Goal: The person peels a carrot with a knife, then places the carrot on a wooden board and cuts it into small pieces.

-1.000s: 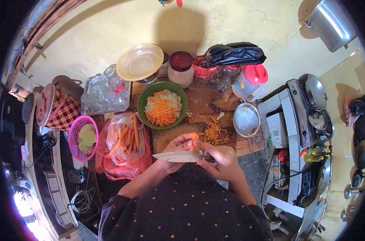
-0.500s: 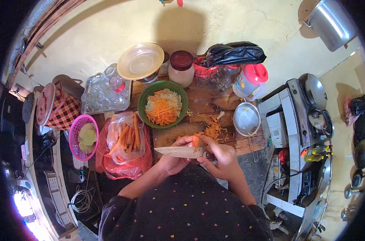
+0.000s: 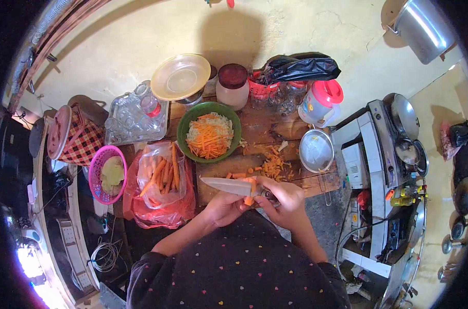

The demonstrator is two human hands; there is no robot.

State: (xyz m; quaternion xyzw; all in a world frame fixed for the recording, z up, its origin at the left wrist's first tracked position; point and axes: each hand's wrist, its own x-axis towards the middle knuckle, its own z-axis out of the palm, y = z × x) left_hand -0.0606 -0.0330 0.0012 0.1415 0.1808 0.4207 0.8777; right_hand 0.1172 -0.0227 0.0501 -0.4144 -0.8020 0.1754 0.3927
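Observation:
My right hand (image 3: 285,200) is closed round the handle of a kitchen knife (image 3: 224,186), its broad blade pointing left. Below the blade, my left hand (image 3: 223,208) grips a piece of carrot (image 3: 249,200), and the knife lies across it. More orange carrot shows at the blade's upper edge, partly covered by my right fingers. Beyond my hands, cut carrot pieces (image 3: 238,175) and a heap of orange shavings (image 3: 275,166) lie on the wooden board (image 3: 207,177). A green bowl (image 3: 182,135) holds carrot strips over pale shreds.
Whole carrots (image 3: 168,174) sit in a plastic bag on a red bag (image 3: 156,219) at left, beside a pink basket (image 3: 93,180). A strainer (image 3: 316,150) and a red-lidded jug (image 3: 321,105) stand right. A glass-filled tray (image 3: 136,136) is behind.
The carrot piece in my left hand now shows below the knife instead of above it. The blade has tilted and risen slightly, and carrot pieces on the board have come into view.

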